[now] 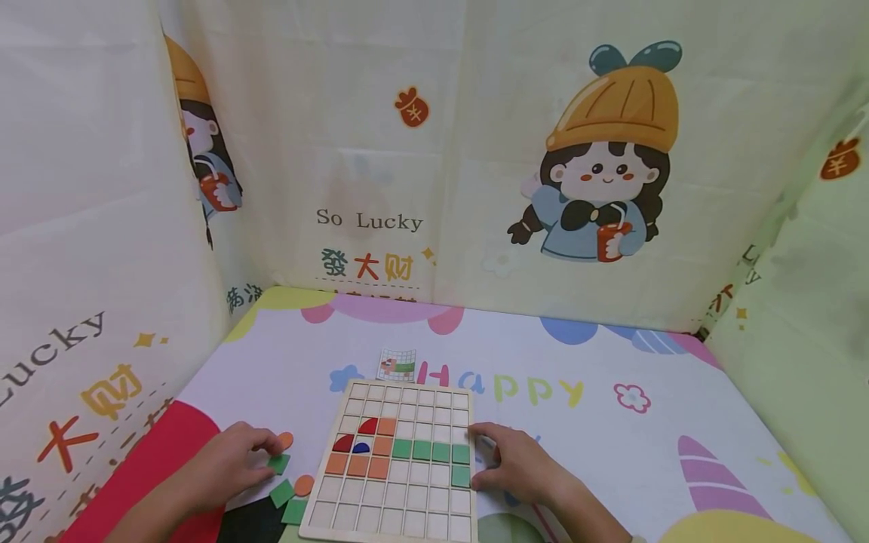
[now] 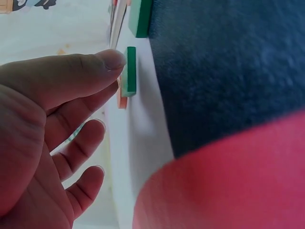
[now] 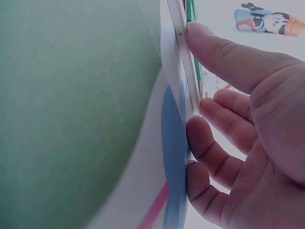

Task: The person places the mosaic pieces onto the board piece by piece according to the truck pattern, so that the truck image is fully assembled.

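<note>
A wooden grid board lies on the table with coloured tiles in its cells. In it sit two red quarter-circle tiles, a blue half-circle tile, several orange square tiles and several green square tiles. My left hand is left of the board, thumb and index fingertips right at a loose green square tile lying on the table. The right hand rests against the board's right edge, its thumb and fingers spread along that side.
More loose tiles lie between the left hand and the board: an orange round tile, another orange one and green squares. A small printed pattern card lies beyond the board's far edge. Printed cloth walls enclose the table.
</note>
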### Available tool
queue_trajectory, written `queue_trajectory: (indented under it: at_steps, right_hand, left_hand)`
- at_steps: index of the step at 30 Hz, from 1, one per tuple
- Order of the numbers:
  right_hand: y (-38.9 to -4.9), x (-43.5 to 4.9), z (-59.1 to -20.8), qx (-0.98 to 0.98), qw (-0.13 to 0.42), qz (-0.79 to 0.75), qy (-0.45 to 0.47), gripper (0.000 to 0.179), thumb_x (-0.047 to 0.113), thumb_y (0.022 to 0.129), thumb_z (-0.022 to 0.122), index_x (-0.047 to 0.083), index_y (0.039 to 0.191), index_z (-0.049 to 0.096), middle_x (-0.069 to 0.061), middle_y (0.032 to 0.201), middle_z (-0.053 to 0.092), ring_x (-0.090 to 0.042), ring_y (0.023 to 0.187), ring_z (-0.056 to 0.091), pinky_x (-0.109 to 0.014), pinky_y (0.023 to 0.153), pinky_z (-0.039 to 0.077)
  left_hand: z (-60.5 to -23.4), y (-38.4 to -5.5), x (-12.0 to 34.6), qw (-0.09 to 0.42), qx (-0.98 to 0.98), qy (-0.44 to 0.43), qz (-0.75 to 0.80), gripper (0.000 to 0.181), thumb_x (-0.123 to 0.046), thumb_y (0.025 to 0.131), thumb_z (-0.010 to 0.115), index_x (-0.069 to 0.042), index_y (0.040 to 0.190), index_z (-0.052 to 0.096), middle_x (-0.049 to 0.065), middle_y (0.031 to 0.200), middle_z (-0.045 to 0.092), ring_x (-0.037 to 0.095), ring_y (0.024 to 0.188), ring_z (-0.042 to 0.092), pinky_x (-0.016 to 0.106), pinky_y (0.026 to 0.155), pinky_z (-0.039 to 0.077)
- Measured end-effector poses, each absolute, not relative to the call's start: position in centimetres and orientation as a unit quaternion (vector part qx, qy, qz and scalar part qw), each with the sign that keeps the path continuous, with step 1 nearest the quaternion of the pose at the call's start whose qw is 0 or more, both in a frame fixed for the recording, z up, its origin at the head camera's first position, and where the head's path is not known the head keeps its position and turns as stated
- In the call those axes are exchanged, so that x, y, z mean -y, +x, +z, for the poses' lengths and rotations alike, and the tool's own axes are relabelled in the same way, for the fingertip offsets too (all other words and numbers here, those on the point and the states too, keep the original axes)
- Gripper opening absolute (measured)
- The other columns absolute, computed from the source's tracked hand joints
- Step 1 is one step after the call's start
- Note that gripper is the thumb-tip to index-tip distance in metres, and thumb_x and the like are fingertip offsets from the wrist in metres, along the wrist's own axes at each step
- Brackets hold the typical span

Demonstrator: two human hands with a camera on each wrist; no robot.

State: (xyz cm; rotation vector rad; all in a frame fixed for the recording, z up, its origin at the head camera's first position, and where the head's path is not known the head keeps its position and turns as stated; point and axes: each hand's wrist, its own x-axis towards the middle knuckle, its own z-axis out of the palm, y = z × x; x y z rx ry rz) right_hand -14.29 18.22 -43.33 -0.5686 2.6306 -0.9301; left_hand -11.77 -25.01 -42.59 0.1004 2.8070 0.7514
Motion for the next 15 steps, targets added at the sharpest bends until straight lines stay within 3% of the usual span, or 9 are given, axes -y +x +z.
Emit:
queue_trajectory:
  at_steps: [15]
  right_hand:
    - [-14.23, -18.26, -43.30, -0.914, 0.146, -0.322, -0.200, 0.072, 0.035, 0.076, 0.087, 0.013, 0.138, 0.057, 0.004, 0.077, 0.053, -0.013, 0.069, 0.048, -0.030, 0.061, 0.039]
  left_hand:
    - [-42.84, -11.76, 25.26, 0.106, -0.959, 0.038, 0.259, 0.043, -0.014, 0.065, 0.093, -0.013, 0.102, 0.071, -0.001, 0.097, 0.061, 0.022, 0.097, 0.054, 0.037, 0.072, 0.058]
